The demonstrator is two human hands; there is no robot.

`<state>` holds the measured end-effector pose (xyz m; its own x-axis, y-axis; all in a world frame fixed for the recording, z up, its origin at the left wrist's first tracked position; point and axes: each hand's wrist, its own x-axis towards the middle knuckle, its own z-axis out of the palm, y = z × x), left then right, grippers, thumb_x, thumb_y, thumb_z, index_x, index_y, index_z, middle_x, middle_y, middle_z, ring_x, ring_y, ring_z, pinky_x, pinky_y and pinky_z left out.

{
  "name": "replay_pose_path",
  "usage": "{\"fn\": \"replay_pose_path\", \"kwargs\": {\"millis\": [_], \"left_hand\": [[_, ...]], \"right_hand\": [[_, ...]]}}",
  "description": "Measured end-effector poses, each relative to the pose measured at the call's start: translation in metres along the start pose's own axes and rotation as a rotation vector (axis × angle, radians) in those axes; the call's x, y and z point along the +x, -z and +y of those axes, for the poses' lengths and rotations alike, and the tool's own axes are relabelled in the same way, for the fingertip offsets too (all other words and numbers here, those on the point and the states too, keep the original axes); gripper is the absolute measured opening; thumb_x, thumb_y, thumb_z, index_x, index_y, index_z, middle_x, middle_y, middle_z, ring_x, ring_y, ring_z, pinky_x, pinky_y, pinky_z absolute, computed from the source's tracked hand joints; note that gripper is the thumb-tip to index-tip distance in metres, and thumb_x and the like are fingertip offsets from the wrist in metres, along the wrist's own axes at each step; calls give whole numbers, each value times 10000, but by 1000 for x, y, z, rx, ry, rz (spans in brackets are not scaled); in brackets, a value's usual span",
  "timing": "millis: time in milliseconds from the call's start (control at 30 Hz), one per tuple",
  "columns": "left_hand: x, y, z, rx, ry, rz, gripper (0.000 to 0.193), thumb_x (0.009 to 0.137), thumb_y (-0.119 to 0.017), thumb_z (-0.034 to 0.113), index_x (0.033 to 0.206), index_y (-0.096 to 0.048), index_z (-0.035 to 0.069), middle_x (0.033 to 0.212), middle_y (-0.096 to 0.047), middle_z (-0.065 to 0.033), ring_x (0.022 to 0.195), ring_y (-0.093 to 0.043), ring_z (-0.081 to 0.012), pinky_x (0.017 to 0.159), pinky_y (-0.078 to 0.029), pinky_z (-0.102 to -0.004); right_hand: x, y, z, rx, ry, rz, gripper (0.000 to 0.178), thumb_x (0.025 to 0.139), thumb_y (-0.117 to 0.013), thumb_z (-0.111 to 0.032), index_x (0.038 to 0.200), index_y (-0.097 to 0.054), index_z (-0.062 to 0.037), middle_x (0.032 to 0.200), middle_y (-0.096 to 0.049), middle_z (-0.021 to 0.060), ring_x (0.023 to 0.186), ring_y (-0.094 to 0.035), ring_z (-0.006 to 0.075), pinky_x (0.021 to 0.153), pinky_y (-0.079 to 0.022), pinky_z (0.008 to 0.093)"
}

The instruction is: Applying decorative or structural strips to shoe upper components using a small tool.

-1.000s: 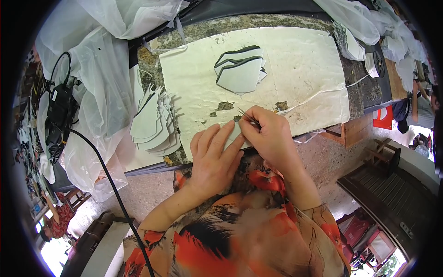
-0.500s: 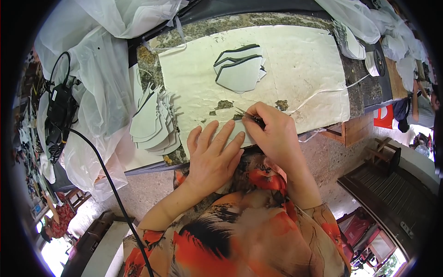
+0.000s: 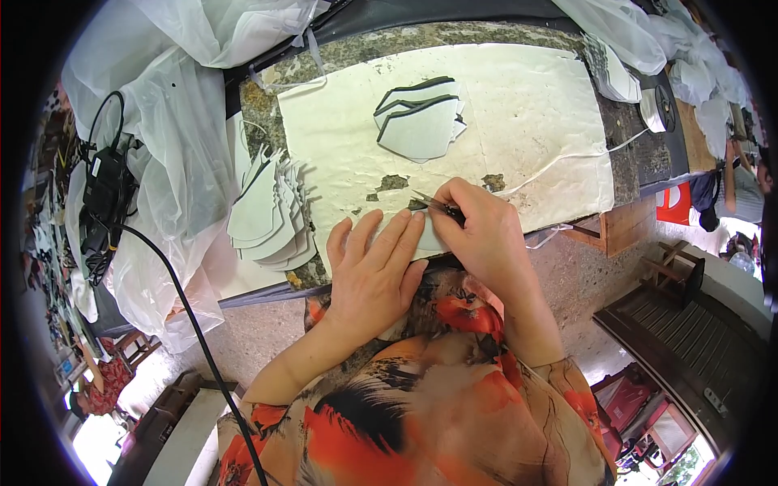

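My left hand lies flat near the front edge of the worn white sheet, fingers stretched out. It presses on a pale cut piece, mostly hidden, which shows between my two hands. Just to the right, my right hand is closed round small dark-handled scissors, their thin pointed blades aimed left by the left fingertips. Farther back on the sheet rests a small stack of white shaped pieces with black-edged tops. More white pieces fan out in a pile at the left.
Clear plastic bags hang over the left side, near a black power adapter and its cable. At the right stands a spool of white tape, its strip running across the sheet. More white pieces lie at the back right.
My left fingers have drawn closer together, the index finger shifting slightly left. The scissors have tilted a little, showing more of their dark handle; my right hand has barely moved.
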<state>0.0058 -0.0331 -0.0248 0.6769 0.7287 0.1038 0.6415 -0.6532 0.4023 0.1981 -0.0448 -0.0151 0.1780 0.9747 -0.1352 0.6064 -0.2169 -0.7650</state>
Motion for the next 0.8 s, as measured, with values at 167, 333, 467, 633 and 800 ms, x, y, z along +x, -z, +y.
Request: {"fn": "replay_pose_path", "kwargs": {"millis": [167, 333, 467, 633, 800], "left_hand": [[6, 1, 3, -33, 19, 8, 556, 872, -762, 299, 1376, -635, 101, 1349, -625, -50, 1253, -502, -302, 1117, -315, -506], [11, -6, 3, 34, -3, 111, 386, 872, -762, 188, 1242, -702, 96, 1248, -655, -37, 1154, -535, -271, 1081, -353, -492], [13, -7, 4, 35, -11, 124, 374, 866, -768, 186, 1225, -708, 100, 1222, -659, -34, 1137, -541, -265, 1072, -361, -491], [15, -5, 6, 44, -12, 101, 380, 870, -762, 179, 1241, -708, 118, 1199, -654, -35, 1130, -539, -267, 1076, -358, -488], [18, -1, 7, 64, -27, 66, 396, 880, -742, 176, 1270, -698, 128, 1164, -642, -37, 1109, -536, -270, 1077, -355, -494]], "right_hand": [[-1, 7, -1, 59, -65, -35, 125, 893, -657, -137, 968, -619, -43, 892, -697, 157, 836, -676, 386, 725, -532, 448], [0, 13, 1, 67, -92, -32, 115, 898, -650, -129, 972, -620, -46, 895, -700, 154, 839, -682, 381, 728, -536, 438], [2, 13, 6, 46, -47, -5, 122, 895, -687, -100, 967, -639, -13, 800, -675, 132, 684, -637, 255, 659, -511, 339], [4, 14, 7, 15, -51, -4, 122, 880, -686, -99, 962, -642, -21, 809, -681, 136, 694, -652, 281, 660, -515, 348], [7, 18, 9, -22, -47, -4, 131, 902, -670, -163, 967, -615, -64, 862, -699, 141, 803, -675, 379, 701, -523, 459]]}}
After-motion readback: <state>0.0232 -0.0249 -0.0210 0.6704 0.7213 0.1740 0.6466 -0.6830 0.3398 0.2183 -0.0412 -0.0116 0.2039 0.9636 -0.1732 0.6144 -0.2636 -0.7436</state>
